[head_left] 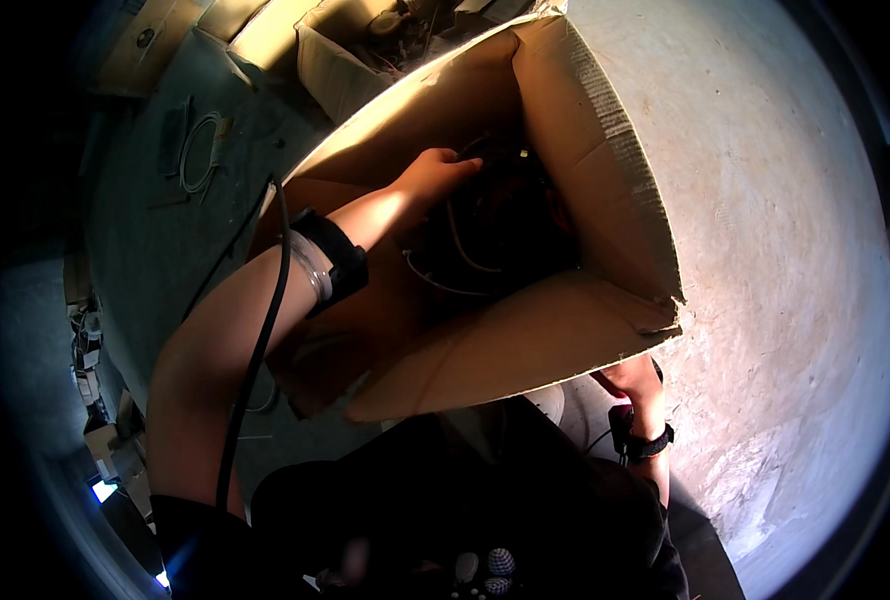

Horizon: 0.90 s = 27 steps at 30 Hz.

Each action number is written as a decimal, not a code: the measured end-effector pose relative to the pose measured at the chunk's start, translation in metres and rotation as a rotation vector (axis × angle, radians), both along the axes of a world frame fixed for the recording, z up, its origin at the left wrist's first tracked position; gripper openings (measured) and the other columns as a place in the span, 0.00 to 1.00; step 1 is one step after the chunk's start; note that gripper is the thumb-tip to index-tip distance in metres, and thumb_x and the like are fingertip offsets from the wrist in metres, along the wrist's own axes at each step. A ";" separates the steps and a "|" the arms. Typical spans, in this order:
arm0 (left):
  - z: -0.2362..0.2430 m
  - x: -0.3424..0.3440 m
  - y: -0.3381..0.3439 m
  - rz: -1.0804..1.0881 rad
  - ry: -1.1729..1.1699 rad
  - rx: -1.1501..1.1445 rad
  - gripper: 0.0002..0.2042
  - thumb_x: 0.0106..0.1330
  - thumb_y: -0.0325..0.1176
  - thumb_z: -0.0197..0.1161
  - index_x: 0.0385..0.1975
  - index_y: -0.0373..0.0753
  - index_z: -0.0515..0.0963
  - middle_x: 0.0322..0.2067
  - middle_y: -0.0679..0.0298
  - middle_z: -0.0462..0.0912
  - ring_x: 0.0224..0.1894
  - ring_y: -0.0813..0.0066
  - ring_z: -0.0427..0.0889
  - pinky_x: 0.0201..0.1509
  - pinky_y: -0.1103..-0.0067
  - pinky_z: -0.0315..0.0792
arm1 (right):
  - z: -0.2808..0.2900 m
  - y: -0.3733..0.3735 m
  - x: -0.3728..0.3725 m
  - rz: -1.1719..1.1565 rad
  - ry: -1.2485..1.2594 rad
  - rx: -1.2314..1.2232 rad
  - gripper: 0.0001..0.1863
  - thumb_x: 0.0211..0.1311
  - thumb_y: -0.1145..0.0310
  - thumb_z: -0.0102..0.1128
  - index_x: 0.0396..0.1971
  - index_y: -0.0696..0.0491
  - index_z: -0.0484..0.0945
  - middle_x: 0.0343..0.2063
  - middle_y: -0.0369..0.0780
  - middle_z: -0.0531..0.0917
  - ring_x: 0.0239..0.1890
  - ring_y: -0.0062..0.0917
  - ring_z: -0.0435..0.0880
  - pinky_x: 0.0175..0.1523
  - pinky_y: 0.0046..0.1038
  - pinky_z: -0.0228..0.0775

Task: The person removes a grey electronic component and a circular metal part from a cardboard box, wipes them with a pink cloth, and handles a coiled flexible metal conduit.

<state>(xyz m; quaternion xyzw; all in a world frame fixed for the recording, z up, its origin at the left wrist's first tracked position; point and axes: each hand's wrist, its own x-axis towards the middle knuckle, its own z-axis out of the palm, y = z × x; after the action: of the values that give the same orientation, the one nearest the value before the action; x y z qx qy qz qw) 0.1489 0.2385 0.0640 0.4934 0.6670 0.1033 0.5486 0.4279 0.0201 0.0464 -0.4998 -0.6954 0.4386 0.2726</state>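
A large cardboard box (605,190) stands tilted in front of me with its flaps up. My left hand (447,168) reaches into it, the fingers curled at the edge of a dark mass (505,215) inside. What those fingers hold is lost in shadow. Pale thin cords or wires (455,240) show against the dark contents. Below the box's near right corner, beside the wall, is my right hand (627,375). The near flap and shadow hide its fingers, so its grip does not show.
A pale wall (765,250) rises close on the right. Farther off at the upper left are more cardboard boxes (340,70) with odds and ends. A coiled pale cable (202,150) lies on the grey floor. A black cord (265,330) runs along my left arm.
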 end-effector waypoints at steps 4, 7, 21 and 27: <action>-0.001 0.006 -0.006 -0.090 0.112 0.245 0.25 0.50 0.42 0.66 0.41 0.28 0.70 0.35 0.55 0.77 0.39 0.69 0.76 0.44 0.76 0.69 | -0.003 0.000 -0.001 -0.030 -0.022 0.036 0.22 0.41 0.76 0.61 0.42 0.58 0.71 0.42 0.47 0.74 0.46 0.42 0.71 0.51 0.34 0.63; -0.007 0.002 -0.004 -0.267 0.124 0.282 0.24 0.47 0.38 0.68 0.40 0.29 0.70 0.35 0.55 0.77 0.38 0.69 0.76 0.43 0.75 0.70 | -0.004 0.002 -0.002 0.006 -0.013 0.104 0.20 0.41 0.75 0.62 0.40 0.57 0.73 0.42 0.46 0.74 0.47 0.42 0.71 0.51 0.35 0.63; 0.053 0.042 -0.018 -0.270 0.382 0.303 0.19 0.44 0.30 0.65 0.36 0.34 0.68 0.35 0.54 0.75 0.41 0.66 0.74 0.45 0.76 0.67 | -0.009 -0.006 -0.001 -0.089 -0.214 0.024 0.21 0.49 0.62 0.62 0.41 0.57 0.72 0.37 0.49 0.76 0.38 0.44 0.76 0.40 0.36 0.69; 0.075 0.044 -0.021 -0.302 0.361 0.365 0.17 0.44 0.29 0.63 0.34 0.34 0.68 0.33 0.55 0.74 0.39 0.67 0.74 0.43 0.75 0.66 | -0.002 -0.007 -0.004 -0.115 -0.191 -0.012 0.18 0.47 0.67 0.62 0.38 0.58 0.72 0.35 0.50 0.75 0.38 0.44 0.75 0.41 0.36 0.67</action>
<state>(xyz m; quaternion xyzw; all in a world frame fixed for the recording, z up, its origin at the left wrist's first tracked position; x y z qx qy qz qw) 0.1927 0.2178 0.1392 0.6881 0.6431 0.0492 0.3324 0.4238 0.0131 0.0445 -0.5801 -0.6854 0.3770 0.2269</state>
